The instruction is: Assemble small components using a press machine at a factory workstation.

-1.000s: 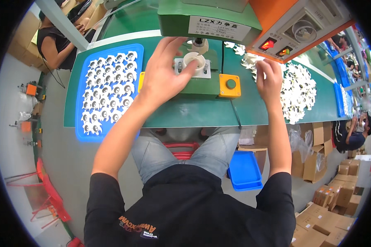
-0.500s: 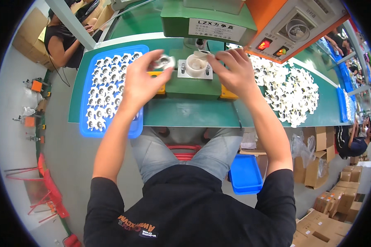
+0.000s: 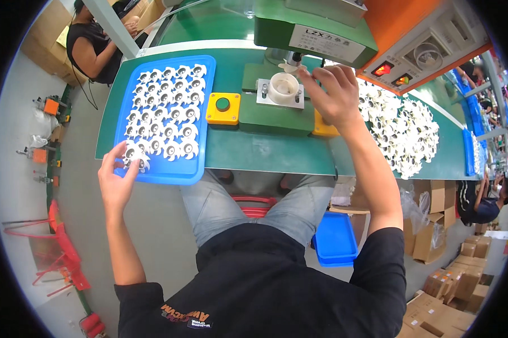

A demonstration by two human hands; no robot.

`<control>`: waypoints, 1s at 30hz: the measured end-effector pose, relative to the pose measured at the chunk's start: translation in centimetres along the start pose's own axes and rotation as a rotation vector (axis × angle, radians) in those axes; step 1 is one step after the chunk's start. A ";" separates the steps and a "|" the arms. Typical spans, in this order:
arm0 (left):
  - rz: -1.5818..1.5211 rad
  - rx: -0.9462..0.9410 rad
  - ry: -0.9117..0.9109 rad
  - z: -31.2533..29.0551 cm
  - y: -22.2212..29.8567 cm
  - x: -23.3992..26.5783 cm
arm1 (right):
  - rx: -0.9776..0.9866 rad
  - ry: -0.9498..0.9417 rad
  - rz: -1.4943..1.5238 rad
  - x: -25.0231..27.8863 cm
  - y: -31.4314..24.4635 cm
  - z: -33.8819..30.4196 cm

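My left hand (image 3: 116,179) is closed on a white finned wheel (image 3: 130,152) with a dark centre, at the near left corner of the blue tray (image 3: 201,167). Rows of similar wheels (image 3: 166,85) cover most of that tray. On the other side, my right hand (image 3: 337,97) pinches another white finned part (image 3: 289,67) just under the press spindle. Right below it is a round white cup (image 3: 283,88), set on a metal plate (image 3: 263,99) on the green press base. The inside of the cup shows pale, without a dark centre.
A yellow box (image 3: 223,117) with a green button stands left of the press base. Above hangs the green press head (image 3: 271,34), beside an orange control box (image 3: 372,79) with lit switches. A large heap of white finned wheels (image 3: 406,132) lies at right. Another person (image 3: 90,50) sits far left.
My left hand has carried its wheel left and down from beside the press to the tray corner. My right hand stays near the cup, its part beneath the spindle. The view has shifted slightly.
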State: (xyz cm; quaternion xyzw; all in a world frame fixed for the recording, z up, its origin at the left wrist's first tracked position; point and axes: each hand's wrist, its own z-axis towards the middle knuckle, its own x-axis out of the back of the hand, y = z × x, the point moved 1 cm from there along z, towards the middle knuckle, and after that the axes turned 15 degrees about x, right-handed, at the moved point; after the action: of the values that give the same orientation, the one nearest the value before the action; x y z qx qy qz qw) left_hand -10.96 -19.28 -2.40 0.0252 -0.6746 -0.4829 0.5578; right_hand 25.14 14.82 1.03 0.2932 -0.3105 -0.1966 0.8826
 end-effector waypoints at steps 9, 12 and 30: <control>0.014 -0.208 -0.049 -1.6 0.8 -1.8 | -0.177 -0.006 0.181 0.3 -1.6 -1.5; 0.077 -0.260 -0.116 -1.9 1.3 -2.7 | -0.236 0.019 0.190 1.2 -2.2 -1.7; 0.035 -0.484 -0.180 -0.2 7.0 -7.0 | -0.575 -0.228 0.359 4.5 -7.5 -5.8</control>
State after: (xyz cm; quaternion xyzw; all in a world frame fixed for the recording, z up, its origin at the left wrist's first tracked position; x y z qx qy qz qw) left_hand -4.62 -11.64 -2.74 -0.1639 -0.5866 -0.6210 0.4933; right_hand 31.03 9.09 -5.47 -0.0500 -0.3857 -0.1493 0.9091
